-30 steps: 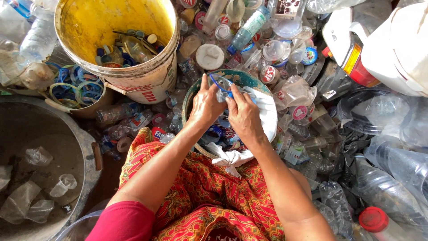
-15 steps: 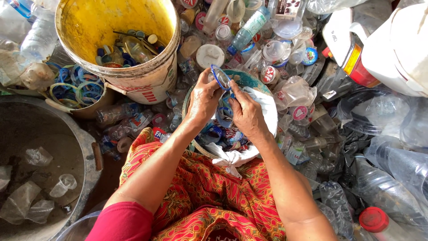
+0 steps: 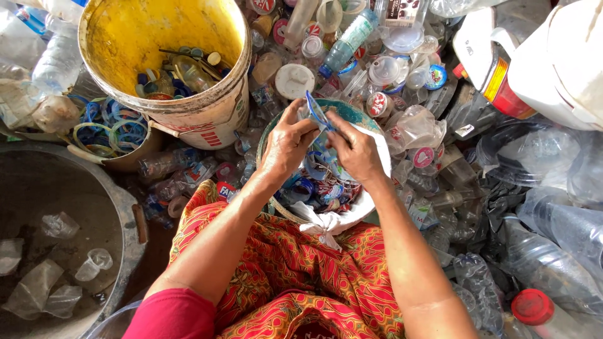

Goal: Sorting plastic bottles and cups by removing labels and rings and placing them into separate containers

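gripping both hands (image 3: 321,145): thin blue plastic strip (image 3: 316,111)

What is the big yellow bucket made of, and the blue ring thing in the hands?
The yellow bucket looks like thick plastic: matte, stained and scuffed inside, with a rolled rim. The blue ring, pinched between the left hand and right hand, seems thin, bendy plastic, smooth and slightly shiny, probably a strip off a bottle or cup.
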